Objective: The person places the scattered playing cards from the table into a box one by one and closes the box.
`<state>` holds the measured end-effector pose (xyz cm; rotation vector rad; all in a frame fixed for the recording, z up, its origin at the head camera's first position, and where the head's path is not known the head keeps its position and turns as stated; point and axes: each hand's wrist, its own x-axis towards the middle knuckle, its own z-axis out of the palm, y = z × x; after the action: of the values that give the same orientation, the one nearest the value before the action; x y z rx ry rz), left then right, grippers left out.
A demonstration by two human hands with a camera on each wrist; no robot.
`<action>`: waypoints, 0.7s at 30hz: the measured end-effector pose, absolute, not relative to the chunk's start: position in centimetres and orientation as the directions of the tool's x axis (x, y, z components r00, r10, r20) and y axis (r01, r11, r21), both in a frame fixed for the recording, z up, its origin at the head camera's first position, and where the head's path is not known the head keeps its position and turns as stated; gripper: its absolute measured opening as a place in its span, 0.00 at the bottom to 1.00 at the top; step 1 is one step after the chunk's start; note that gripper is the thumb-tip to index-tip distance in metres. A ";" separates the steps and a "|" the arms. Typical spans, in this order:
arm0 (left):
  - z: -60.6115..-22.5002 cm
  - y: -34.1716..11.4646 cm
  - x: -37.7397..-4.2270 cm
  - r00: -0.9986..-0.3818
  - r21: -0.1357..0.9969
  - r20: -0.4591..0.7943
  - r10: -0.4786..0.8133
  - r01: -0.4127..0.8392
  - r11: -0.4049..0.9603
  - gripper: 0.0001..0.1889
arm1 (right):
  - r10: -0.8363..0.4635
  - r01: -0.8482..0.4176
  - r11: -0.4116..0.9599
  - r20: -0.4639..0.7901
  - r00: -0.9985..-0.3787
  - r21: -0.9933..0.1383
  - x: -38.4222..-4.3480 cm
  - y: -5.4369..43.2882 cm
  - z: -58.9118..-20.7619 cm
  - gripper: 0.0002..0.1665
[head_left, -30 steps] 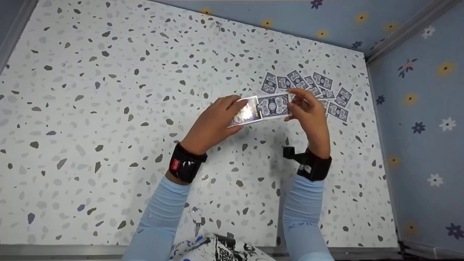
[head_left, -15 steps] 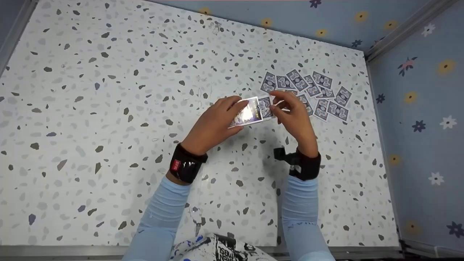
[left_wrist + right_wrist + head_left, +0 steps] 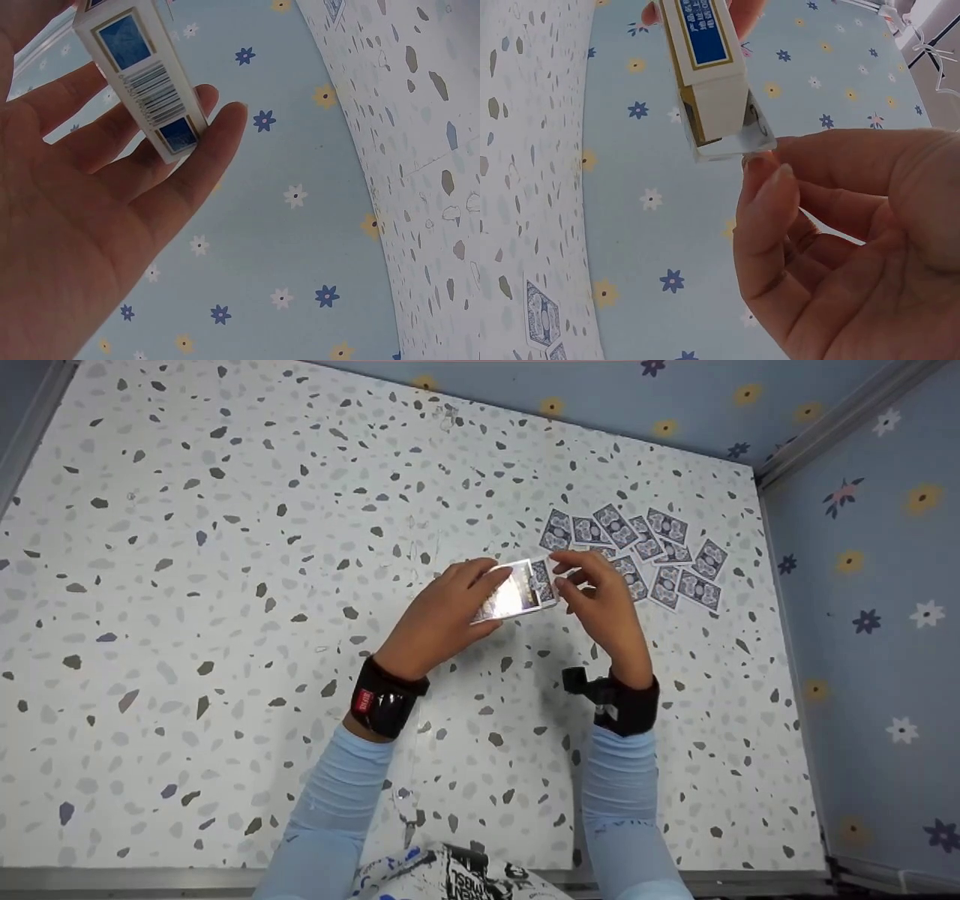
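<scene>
My left hand point(image 3: 442, 619) grips a small white card box point(image 3: 514, 591) with a shiny printed face, held out over the table. In the left wrist view the end of the box point(image 3: 146, 79) shows a barcode and blue panels between the fingers. Blue-and-white patterned playing cards point(image 3: 541, 580) stick a short way out of the right end of the box. My right hand point(image 3: 607, 611) pinches the outer end of these cards with thumb and forefinger. In the right wrist view those fingertips point(image 3: 780, 184) sit right at the white end point(image 3: 742, 141) protruding from the box.
Several playing cards point(image 3: 615, 526) lie face down, loosely spread and partly overlapping, beyond and right of my right hand. The speckled white table point(image 3: 225, 660) meets a blue flowered wall point(image 3: 870, 622) on the right and at the back.
My right hand has moved left toward the box, and the cards have slid most of the way into it. The left hand and box have stayed nearly still.
</scene>
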<state>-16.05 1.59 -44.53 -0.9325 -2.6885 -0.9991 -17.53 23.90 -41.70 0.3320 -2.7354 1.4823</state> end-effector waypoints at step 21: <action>-44.5 1.7 -16.1 -0.799 0.542 0.315 0.512 0.594 0.594 0.31 | -0.258 -0.231 0.523 0.106 -0.960 -0.821 -16.7 24.2 -41.3 0.14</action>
<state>-16.09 1.68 -44.54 -0.9377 -2.6908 -0.9864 -16.69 24.20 -41.28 0.4438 -2.7663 1.4841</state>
